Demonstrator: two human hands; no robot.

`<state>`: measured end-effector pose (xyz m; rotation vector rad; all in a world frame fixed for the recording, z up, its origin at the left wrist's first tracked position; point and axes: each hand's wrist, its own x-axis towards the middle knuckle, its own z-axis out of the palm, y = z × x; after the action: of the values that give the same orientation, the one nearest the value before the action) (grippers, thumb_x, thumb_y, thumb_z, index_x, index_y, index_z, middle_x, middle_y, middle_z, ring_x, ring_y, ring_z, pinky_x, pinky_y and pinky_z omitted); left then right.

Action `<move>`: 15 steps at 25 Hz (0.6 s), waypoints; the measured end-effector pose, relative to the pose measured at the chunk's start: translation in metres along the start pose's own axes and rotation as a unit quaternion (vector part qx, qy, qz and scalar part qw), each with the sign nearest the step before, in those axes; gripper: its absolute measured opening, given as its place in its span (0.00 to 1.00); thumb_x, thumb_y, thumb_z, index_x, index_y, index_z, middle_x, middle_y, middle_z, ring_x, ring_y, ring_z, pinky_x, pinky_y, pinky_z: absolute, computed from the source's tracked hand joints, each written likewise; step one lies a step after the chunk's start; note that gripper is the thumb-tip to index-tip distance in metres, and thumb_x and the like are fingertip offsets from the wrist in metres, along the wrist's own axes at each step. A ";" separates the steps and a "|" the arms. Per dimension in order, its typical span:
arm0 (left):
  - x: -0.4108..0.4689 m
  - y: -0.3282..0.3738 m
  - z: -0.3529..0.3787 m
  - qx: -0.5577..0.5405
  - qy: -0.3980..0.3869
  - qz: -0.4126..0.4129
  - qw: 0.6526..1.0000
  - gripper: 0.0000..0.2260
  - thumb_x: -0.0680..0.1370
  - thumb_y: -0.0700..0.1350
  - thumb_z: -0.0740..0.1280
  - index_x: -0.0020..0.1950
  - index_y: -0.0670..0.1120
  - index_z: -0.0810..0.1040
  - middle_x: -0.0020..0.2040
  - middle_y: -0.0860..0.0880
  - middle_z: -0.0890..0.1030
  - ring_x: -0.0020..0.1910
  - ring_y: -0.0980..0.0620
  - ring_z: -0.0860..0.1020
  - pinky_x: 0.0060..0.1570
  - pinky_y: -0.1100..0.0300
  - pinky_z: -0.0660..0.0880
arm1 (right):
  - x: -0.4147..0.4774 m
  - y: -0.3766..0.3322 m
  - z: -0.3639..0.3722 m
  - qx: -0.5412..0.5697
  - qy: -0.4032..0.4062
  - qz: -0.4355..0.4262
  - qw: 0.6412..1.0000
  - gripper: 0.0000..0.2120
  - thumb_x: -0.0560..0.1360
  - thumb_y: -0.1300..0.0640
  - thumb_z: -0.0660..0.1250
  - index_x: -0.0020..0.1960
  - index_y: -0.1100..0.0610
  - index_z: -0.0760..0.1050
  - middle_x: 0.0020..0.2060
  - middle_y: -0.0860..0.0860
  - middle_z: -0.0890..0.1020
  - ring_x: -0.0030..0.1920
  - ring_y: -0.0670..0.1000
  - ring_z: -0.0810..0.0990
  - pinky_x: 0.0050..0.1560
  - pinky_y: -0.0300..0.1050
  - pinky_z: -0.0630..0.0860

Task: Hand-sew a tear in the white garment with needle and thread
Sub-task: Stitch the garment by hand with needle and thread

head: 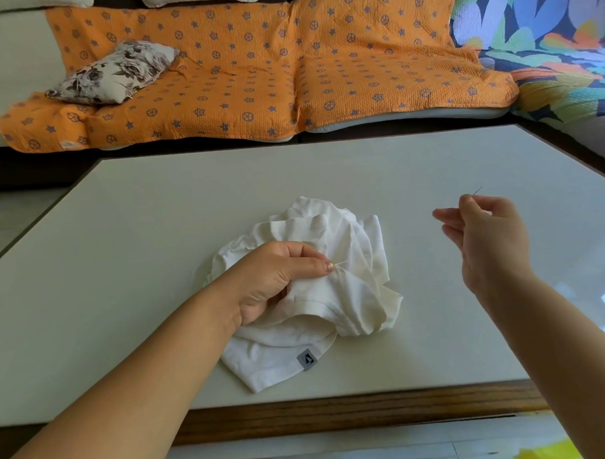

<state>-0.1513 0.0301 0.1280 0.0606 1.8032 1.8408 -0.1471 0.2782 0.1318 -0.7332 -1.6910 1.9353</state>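
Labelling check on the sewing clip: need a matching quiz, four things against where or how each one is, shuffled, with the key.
1 left hand
2 right hand
3 white garment
4 flowered pillow

a on the orange sofa cover
b pinching the needle, raised
c crumpled on the table
d gripping the garment

Pairs: 1-d, 2-b, 3-c, 4-a

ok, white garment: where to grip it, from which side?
Pinch the raised fold at the middle of the white garment, from the near left, as the left hand does. The cloth bunches into a ridge there, and the right side is left for the right hand and needle.
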 end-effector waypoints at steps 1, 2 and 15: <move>0.000 0.000 0.000 0.001 0.000 0.002 1.000 0.05 0.69 0.38 0.73 0.36 0.47 0.83 0.37 0.47 0.84 0.38 0.53 0.83 0.36 0.62 0.79 | 0.001 0.002 0.000 -0.039 0.010 -0.016 0.999 0.04 0.82 0.56 0.60 0.50 0.53 0.71 0.37 0.50 0.85 0.51 0.53 0.84 0.62 0.51 0.78; -0.001 0.001 0.000 0.002 -0.001 0.004 1.000 0.06 0.70 0.37 0.73 0.35 0.47 0.83 0.37 0.47 0.84 0.37 0.53 0.83 0.35 0.62 0.78 | 0.001 0.003 0.000 -0.079 0.014 -0.031 0.996 0.04 0.82 0.55 0.60 0.49 0.52 0.71 0.38 0.49 0.85 0.52 0.57 0.83 0.60 0.54 0.78; 0.000 -0.001 0.000 0.059 -0.002 0.021 0.998 0.06 0.65 0.46 0.76 0.40 0.49 0.86 0.42 0.48 0.85 0.44 0.51 0.82 0.46 0.59 0.77 | -0.077 -0.013 0.013 -0.166 -0.385 0.043 0.907 0.05 0.81 0.59 0.64 0.48 0.60 0.73 0.41 0.55 0.87 0.36 0.62 0.85 0.32 0.49 0.78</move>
<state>-0.1507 0.0301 0.1271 0.1474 1.9206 1.7594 -0.0977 0.2200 0.1524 -0.1196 -2.5307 2.1822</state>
